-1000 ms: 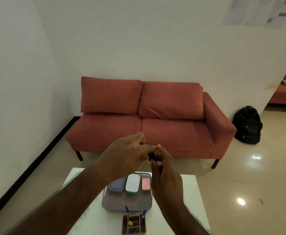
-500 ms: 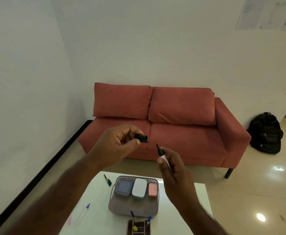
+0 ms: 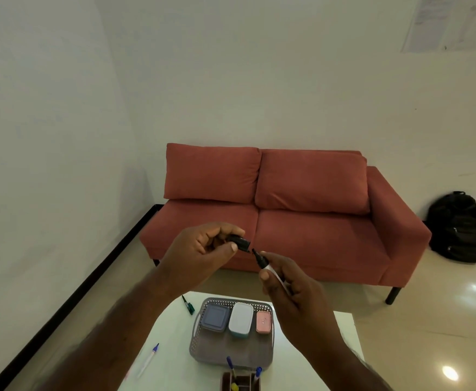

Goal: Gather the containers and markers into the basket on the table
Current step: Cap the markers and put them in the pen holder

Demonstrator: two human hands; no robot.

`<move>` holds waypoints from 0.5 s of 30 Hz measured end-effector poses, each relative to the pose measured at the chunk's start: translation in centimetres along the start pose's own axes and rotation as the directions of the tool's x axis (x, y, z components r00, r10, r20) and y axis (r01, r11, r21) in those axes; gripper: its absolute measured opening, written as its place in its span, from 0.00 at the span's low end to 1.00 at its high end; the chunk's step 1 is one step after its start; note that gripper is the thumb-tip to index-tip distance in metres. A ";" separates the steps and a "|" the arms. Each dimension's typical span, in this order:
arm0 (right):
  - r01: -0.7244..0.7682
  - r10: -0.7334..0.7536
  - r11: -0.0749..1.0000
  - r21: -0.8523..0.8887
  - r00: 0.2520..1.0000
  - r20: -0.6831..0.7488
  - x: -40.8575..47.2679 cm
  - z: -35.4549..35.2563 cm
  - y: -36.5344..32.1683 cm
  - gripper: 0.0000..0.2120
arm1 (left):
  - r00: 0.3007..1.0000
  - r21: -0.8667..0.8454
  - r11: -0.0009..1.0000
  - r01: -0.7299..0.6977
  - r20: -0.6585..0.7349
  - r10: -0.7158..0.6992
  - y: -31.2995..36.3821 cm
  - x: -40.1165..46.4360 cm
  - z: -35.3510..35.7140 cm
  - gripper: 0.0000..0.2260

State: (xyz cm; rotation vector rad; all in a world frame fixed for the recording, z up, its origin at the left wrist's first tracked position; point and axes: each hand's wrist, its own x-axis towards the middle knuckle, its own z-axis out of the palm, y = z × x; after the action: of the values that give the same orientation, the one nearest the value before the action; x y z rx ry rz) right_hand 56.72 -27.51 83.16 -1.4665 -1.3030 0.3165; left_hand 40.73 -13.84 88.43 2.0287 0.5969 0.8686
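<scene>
Above the worktop [image 3: 172, 345], both hands were raised in front of the sofa [image 3: 310, 232], working on 1 marker [image 3: 268, 266]. It looked light, stiff and smooth, so a pinch around the middle of the barrel seemed the safest hold; its bare tip could stain whatever it brushed, which argued for capping it before it went down. The left hand [image 3: 203, 252] had its fingers curled around the black cap [image 3: 239, 241], thumb pressed under it, with the open end turned toward the marker. The right hand [image 3: 290, 286] gripped the white barrel between thumb and curled fingers, the dark tip pointing up and left, just short of the cap and not yet inside it. Below, the grey basket [image 3: 203, 351] sat on the worktop and already held 3 containers [image 3: 241, 317] in a row at its far end: blue, white and pink. A green marker [image 3: 187, 304] lay just left of the basket and a blue pen [image 3: 149, 359] nearer the left edge, both outside it. A small holder [image 3: 241, 383] with more pens stood at the near edge.
</scene>
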 end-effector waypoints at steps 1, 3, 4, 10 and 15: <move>-0.009 0.009 1.000 0.000 1.000 0.007 0.0 0.1 0.0 0.14 | 1.000 -0.005 1.000 0.004 0.002 -0.004 0.0 -0.1 0.1 0.12; -0.015 0.015 1.000 -0.015 1.000 0.018 -0.1 0.3 -0.1 0.14 | 1.000 -0.001 1.000 0.001 0.016 -0.001 0.2 -0.3 0.2 0.11; -0.013 0.014 0.999 -0.029 1.000 0.023 -0.1 0.3 -0.2 0.14 | 1.000 0.010 1.000 -0.005 0.028 0.004 0.2 -0.4 0.3 0.11; -0.027 0.028 1.000 -0.015 0.998 0.050 -0.3 0.5 -0.3 0.09 | 0.996 0.071 0.997 -0.040 0.088 0.033 0.5 -0.7 0.8 0.14; -0.151 0.141 0.961 0.232 0.988 0.058 0.2 0.8 -1.3 0.09 | 0.996 -0.094 0.995 0.028 0.082 -0.020 0.8 -0.9 1.8 0.15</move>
State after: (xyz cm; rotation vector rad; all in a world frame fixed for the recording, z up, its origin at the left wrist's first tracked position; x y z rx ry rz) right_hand 55.51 -27.19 83.98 -1.3607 -1.1479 0.5824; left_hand 41.59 -15.77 87.98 1.9568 0.5246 0.7824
